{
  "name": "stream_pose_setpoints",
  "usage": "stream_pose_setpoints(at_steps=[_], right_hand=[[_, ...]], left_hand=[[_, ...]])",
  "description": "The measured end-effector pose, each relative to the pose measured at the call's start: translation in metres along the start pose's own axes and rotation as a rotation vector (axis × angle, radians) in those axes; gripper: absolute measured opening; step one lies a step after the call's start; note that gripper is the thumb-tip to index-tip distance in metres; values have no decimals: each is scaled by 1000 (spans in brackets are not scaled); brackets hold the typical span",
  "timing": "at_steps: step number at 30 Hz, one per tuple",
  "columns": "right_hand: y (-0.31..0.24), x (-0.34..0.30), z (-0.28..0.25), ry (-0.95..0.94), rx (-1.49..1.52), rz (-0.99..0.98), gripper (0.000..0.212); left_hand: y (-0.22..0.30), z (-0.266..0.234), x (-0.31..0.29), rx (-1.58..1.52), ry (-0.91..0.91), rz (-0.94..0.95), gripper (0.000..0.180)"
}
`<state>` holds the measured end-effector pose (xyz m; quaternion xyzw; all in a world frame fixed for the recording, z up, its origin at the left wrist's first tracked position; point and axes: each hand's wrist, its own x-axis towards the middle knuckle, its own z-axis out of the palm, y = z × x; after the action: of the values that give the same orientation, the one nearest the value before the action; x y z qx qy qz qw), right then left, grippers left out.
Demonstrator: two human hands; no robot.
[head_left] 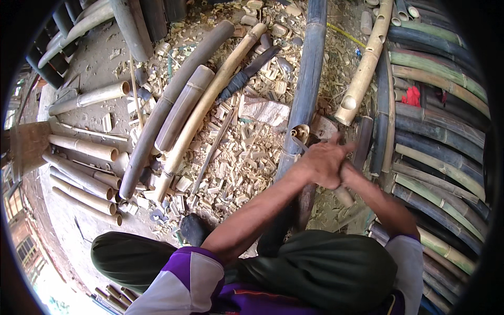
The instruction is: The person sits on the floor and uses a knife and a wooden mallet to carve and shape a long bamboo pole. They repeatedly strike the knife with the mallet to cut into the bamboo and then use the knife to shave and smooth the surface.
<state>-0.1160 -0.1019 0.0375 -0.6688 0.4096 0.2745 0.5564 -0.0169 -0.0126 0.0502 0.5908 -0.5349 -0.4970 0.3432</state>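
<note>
A dark bamboo pole (306, 84) runs lengthwise away from me, with a cut opening in its upper side. A pale curled shaving (300, 129) stands at that opening. The narrow grey blade (299, 143) of a knife-like tool reaches from under my left hand (321, 161) to the opening. That hand looks closed around the tool, though some fingers stick out to the right and its handle is hidden. My right hand (346, 169) meets the left from the right side, overlapped by it, its fingers mostly hidden. Just below them lies a short pale cylindrical piece (344, 197).
Wood chips (236, 152) cover the ground. Left of the pole lie a grey bamboo length (163, 113), a yellowish pole (210, 94) and a dark-wrapped tool (247, 76). A holed bamboo pole (367, 63) lies right, beside stacked bamboo (441, 126). Cut tubes (84, 149) sit far left.
</note>
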Motion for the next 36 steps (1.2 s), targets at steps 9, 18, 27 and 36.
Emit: stream_pose_setpoints(at_steps=[9, 18, 27, 36], right_hand=[[-14, -22, 76, -104, 1569, -30, 29], [13, 9, 88, -308, 1470, -115, 24], [-41, 36, 85, -191, 1815, -15, 20], [20, 19, 67, 61, 949, 27, 23]], left_hand=[[2, -21, -97, 63, 458, -118, 97], [2, -67, -131, 702, 59, -575, 23], [-40, -191, -43, 385, -527, -792, 34], [-11, 4, -118, 120, 77, -940, 45]])
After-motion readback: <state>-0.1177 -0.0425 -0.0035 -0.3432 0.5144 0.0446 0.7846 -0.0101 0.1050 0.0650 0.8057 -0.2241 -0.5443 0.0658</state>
